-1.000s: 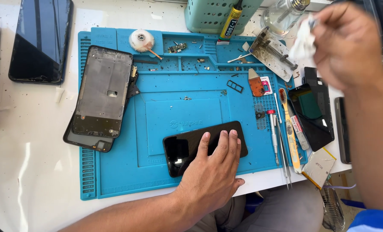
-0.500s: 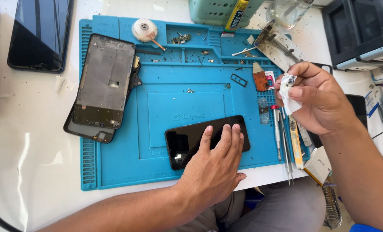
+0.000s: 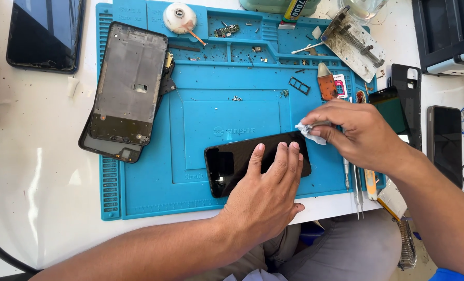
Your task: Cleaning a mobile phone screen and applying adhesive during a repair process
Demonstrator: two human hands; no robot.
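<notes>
Lowered from up near the tools, the right hand (image 3: 364, 136) now pinches a white wipe (image 3: 310, 131) in its grip at the right end of the black phone screen (image 3: 255, 161). Fingers spread, the left hand (image 3: 265, 195) presses the screen flat on the blue mat (image 3: 216, 83), near the mat's front edge; bare mat lies open behind it.

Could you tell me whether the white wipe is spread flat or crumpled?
Crumpled: the right hand pinches the wipe into a small wad.
</notes>
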